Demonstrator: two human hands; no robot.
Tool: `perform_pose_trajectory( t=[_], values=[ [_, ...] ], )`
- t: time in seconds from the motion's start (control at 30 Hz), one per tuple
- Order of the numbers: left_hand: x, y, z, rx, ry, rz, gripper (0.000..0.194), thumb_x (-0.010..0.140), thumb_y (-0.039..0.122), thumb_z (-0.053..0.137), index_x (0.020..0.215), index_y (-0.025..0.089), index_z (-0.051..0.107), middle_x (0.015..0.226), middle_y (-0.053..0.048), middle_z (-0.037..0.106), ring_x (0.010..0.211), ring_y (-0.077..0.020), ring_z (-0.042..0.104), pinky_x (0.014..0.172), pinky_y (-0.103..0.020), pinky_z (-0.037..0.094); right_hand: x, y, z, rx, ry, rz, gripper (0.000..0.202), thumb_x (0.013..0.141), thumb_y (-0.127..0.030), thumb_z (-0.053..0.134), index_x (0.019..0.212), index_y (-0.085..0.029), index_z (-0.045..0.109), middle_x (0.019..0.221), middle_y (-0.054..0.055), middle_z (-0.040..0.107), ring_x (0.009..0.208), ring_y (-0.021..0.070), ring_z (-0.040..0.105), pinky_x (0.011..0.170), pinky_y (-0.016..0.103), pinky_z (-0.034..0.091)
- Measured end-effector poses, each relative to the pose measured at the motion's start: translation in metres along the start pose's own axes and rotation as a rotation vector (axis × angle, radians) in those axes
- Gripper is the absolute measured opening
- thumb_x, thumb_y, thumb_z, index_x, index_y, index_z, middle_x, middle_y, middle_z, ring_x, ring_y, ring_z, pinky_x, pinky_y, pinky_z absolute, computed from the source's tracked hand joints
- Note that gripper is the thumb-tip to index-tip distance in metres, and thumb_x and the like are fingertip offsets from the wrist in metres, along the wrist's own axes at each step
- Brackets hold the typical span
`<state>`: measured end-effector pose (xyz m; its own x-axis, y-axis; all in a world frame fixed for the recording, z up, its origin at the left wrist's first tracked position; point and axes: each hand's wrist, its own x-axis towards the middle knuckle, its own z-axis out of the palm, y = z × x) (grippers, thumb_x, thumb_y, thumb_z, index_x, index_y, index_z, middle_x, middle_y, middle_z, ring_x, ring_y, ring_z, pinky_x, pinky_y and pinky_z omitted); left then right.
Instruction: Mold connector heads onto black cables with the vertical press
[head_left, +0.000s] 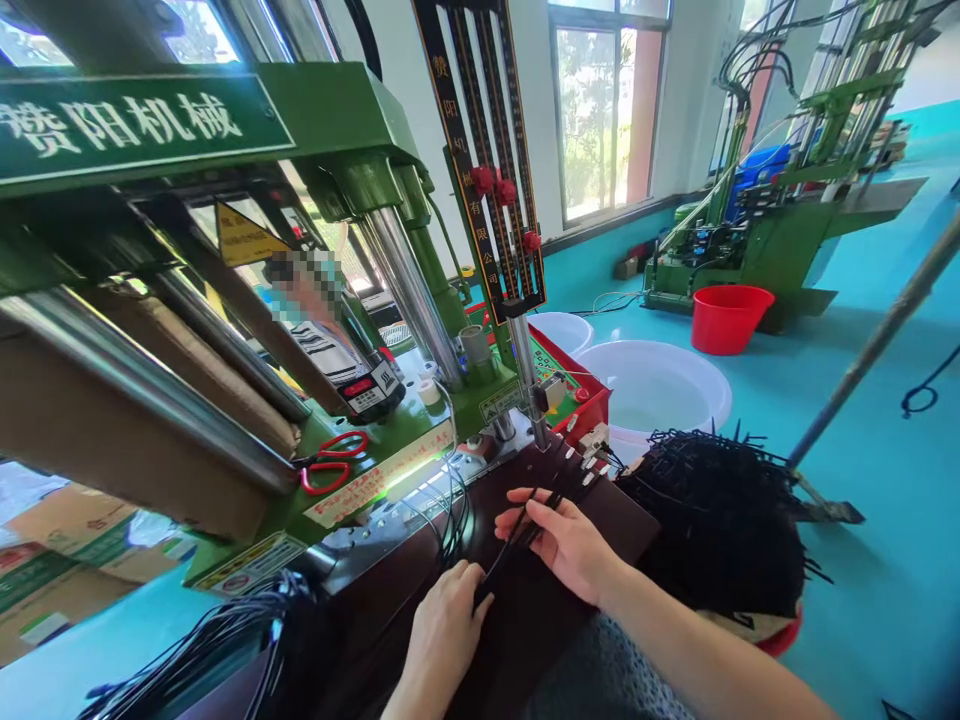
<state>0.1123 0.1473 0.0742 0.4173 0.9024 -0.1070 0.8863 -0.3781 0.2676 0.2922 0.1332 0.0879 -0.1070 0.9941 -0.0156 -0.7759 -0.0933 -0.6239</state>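
Observation:
A small bunch of thin black cables runs slantwise over the dark brown work surface, between my two hands. My left hand is closed round the near end of the bunch. Farther up, my right hand grips the same cables between thumb and curled fingers. Beyond it, light-coloured ends of the cables point toward the machine's control box. More looped cables lie left of the bunch, by the machine's edge. A large heap of black cables lies at the lower left.
The green press with steel columns stands in front. Red-handled scissors lie on its bed. To the right is a piled heap of black pieces. Behind stand a white tub and a red bucket. Cardboard boxes sit at left.

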Motion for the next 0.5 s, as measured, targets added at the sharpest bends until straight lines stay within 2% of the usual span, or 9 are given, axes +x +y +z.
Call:
perform_pose_trajectory(
  t=[0.13, 0.23, 0.37, 0.43, 0.5],
  values=[
    [0.001, -0.002, -0.003, 0.051, 0.037, 0.042, 0.019, 0.079, 0.014, 0.04, 0.084, 0.021, 0.056, 0.083, -0.003, 0.061, 0.082, -0.0181, 0.057, 0.071, -0.028, 0.04, -0.003, 0.0, -0.004, -0.002, -0.007, -0.019, 0.019, 0.082, -0.026, 0.057, 0.094, -0.012, 0.06, 0.082, 0.009, 0.068, 0.084, 0.0213, 0.063, 0.084, 0.039, 0.04],
    [-0.002, -0.007, -0.004, 0.012, 0.147, 0.072, 0.022, 0.074, 0.007, 0.038, 0.085, 0.021, 0.053, 0.085, -0.004, 0.061, 0.081, -0.0175, 0.057, 0.068, -0.027, 0.042, -0.007, -0.001, -0.002, 0.033, -0.004, -0.022, 0.014, 0.081, -0.024, 0.057, 0.089, -0.012, 0.06, 0.082, 0.009, 0.068, 0.084, 0.0216, 0.062, 0.083, 0.039, 0.041],
    [-0.01, -0.016, -0.004, -0.134, 0.284, 0.134, 0.021, 0.076, 0.009, 0.035, 0.089, 0.021, 0.048, 0.083, -0.005, 0.063, 0.074, -0.0166, 0.061, 0.063, -0.026, 0.045, -0.015, 0.006, 0.001, 0.108, 0.048, 0.063, 0.012, 0.08, -0.023, 0.059, 0.081, -0.012, 0.061, 0.084, 0.01, 0.068, 0.083, 0.0209, 0.062, 0.079, 0.036, 0.044],
    [-0.015, -0.019, -0.003, -0.184, 0.292, 0.155, 0.023, 0.074, 0.01, 0.037, 0.092, 0.021, 0.046, 0.081, -0.005, 0.065, 0.073, -0.0176, 0.063, 0.061, -0.026, 0.046, -0.017, 0.01, 0.0, 0.123, 0.093, 0.146, 0.016, 0.08, -0.026, 0.058, 0.082, -0.011, 0.062, 0.084, 0.01, 0.067, 0.078, 0.02, 0.063, 0.075, 0.035, 0.045],
    [-0.022, -0.02, -0.001, -0.241, 0.233, 0.177, 0.027, 0.072, 0.01, 0.038, 0.095, 0.022, 0.046, 0.082, -0.006, 0.066, 0.075, -0.0181, 0.064, 0.062, -0.025, 0.046, -0.017, 0.01, -0.001, 0.134, 0.111, 0.174, 0.018, 0.08, -0.027, 0.058, 0.09, -0.012, 0.062, 0.087, 0.009, 0.067, 0.08, 0.02, 0.063, 0.076, 0.035, 0.045]
  ],
)
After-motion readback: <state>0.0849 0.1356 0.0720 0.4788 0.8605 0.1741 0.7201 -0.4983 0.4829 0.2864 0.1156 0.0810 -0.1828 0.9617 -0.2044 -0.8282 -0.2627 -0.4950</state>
